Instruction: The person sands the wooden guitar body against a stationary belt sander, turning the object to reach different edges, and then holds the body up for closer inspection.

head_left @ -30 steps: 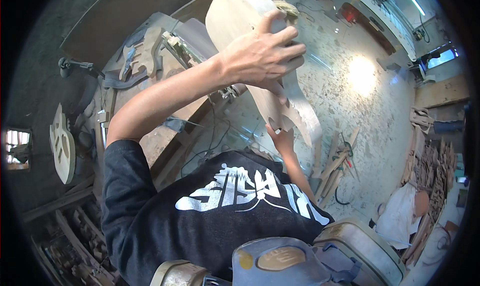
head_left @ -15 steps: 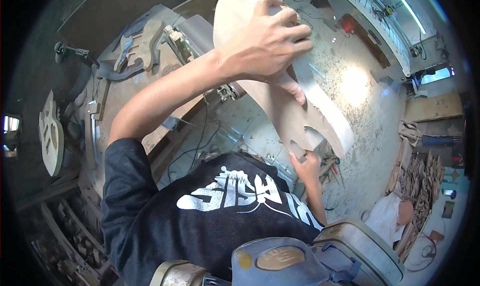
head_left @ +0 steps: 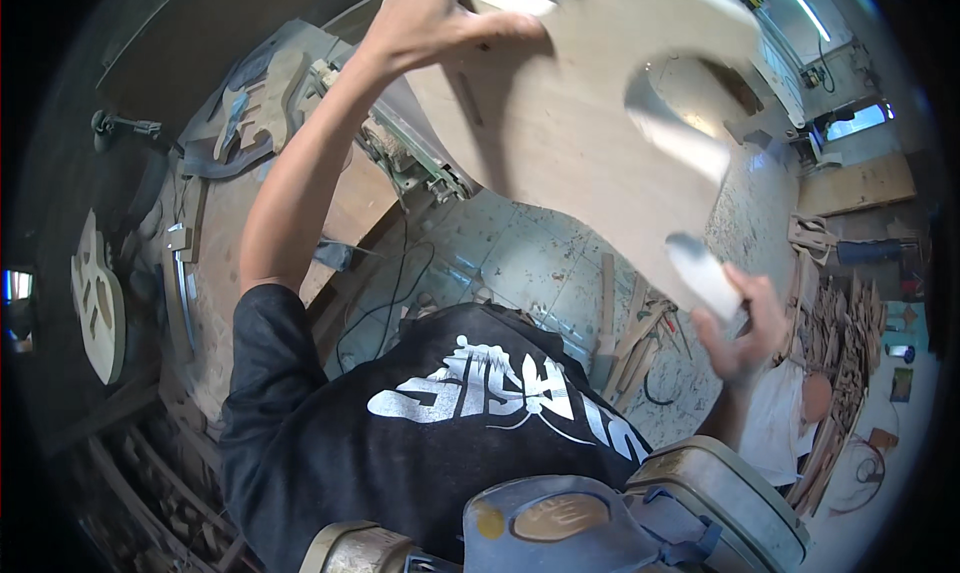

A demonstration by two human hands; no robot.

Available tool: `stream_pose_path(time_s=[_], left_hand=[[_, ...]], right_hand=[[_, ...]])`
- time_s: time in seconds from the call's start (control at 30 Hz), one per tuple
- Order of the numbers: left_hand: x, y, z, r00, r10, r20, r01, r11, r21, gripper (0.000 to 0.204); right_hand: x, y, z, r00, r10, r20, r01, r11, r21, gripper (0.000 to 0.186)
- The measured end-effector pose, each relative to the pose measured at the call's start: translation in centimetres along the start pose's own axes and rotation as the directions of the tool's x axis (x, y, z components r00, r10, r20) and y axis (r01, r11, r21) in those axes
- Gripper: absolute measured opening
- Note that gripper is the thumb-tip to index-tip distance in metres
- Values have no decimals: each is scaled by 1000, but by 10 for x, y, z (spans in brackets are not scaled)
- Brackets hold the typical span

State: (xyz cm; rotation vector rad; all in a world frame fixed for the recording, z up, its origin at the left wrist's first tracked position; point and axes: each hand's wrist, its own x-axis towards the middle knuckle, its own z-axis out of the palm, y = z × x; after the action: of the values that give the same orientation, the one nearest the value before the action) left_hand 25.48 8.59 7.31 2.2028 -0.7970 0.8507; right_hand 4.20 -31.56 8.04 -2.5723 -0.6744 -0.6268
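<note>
Head view: guitar body (head_left: 590, 143) slants upper-left to lower-right.

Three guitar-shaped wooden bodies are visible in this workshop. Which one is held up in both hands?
The large pale guitar body at top centre, gripped by the left hand and right hand. The other two lie on the bench and at the far left.

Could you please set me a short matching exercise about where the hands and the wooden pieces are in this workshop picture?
Things:
1. left hand
2. right hand
3. guitar-shaped wooden board
4. second guitar-shaped cutout

Places or states:
A. at the far left edge, apart from both hands
B. grips the board's upper end
C. held up in the air, above the tiled floor
D. holds the board's lower horn

Pairs: 1-B, 2-D, 3-C, 4-A
</note>
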Motion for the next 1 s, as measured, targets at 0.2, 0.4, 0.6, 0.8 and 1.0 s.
stream_pose_path(time_s=[0.2, 0.4, 0.6, 0.8, 1.0], left_hand=[[-23, -76, 4, 911, -412, 1, 389, 860, -332, 35], [-42, -130, 30, 894, -431, -125, 354, 848, -393, 84], [-71, -168, 67, 731, -681, -40, 524, 598, -606, 81], [-67, -140, 53, 657, -745, 115, 506, 323, -800, 87], [-69, -133, 59, 642, -744, 185, 484, 207, -850, 94]], right_hand=[[108, -23, -16, 972, -233, -17, 234, 970, 70, 39], [202, -54, -18, 961, -270, 66, 257, 953, 160, 32], [278, -81, 5, 946, -310, 98, 286, 936, 205, 34], [299, -133, 12, 932, -359, -51, 362, 930, 61, 22], [352, -142, 15, 966, -260, 6, 253, 944, 213, 35]])
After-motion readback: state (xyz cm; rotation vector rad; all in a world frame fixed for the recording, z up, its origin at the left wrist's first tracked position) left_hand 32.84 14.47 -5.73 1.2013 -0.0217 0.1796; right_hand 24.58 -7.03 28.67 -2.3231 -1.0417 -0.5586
